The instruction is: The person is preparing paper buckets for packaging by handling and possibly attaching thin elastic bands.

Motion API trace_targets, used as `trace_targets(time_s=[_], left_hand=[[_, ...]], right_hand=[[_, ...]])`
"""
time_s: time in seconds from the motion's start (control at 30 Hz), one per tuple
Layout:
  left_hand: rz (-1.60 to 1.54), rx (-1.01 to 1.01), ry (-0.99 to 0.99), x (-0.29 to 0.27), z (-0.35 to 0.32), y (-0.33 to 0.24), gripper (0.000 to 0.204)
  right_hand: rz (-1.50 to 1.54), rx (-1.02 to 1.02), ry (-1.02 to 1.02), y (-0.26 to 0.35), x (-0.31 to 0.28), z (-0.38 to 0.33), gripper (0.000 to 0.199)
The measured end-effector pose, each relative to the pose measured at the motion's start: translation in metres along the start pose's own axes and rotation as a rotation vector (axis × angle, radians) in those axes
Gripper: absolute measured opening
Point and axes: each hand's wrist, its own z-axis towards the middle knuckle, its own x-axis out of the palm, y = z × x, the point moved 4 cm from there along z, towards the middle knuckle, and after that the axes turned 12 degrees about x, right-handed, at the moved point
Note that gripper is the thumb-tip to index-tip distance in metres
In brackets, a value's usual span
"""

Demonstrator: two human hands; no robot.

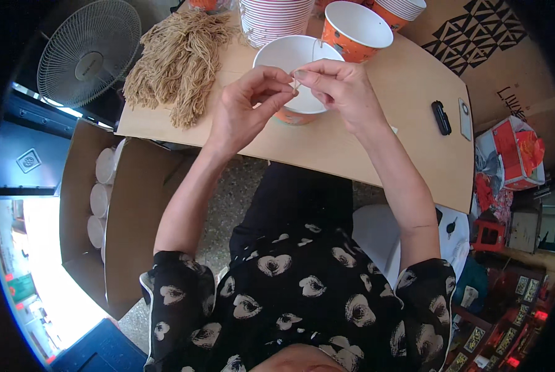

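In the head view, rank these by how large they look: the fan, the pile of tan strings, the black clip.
1. Pile of tan strings and fan: too alike to separate.
2. Black clip, clearly smallest.

White-lined orange paper bucket point(288, 54), upright, tabletop

Soft daylight, blown-out glare at lower left, fisheye bending, dark vignetted rim.

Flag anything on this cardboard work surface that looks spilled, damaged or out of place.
Nothing stands out. The orange paper cup with white inside sits upright under both hands, which pinch a thin string above it. The heap of tan strings lies loose but stays on the cardboard tabletop.
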Motion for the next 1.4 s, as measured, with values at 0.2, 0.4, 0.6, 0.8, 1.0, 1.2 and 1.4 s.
trace_targets(time_s=[0.2,0.4,0.6,0.8,1.0,1.2,1.4], left_hand=[[-0.010,0.056,-0.153,-0.001,-0.008,-0.001,0.028],[-0.112,0.045,-0.236,0.003,-0.015,0.006,0.028],[-0.164,0.042,-0.295,0.004,-0.019,0.014,0.029],[-0.137,-0.010,-0.314,0.003,-0.017,0.008,0.021],[-0.121,-0.037,-0.279,-0.002,-0.017,0.008,0.018],[-0.125,-0.090,-0.205,-0.011,-0.012,0.007,0.016],[-0.136,-0.234,-0.002,-0.018,0.000,0.001,0.020]], right_hand=[[-0.020,0.059,-0.004,0.003,0.011,-0.003,0.015],[-0.069,0.049,-0.015,0.002,0.018,-0.002,0.013],[-0.088,0.112,-0.052,0.003,0.018,-0.001,0.011],[-0.136,0.100,-0.043,-0.002,0.015,0.002,0.013],[-0.114,0.126,-0.034,-0.001,0.013,0.001,0.012],[-0.390,0.109,0.025,0.005,0.003,0.000,0.019],[-0.379,0.030,0.090,0.011,0.002,0.002,0.016]])
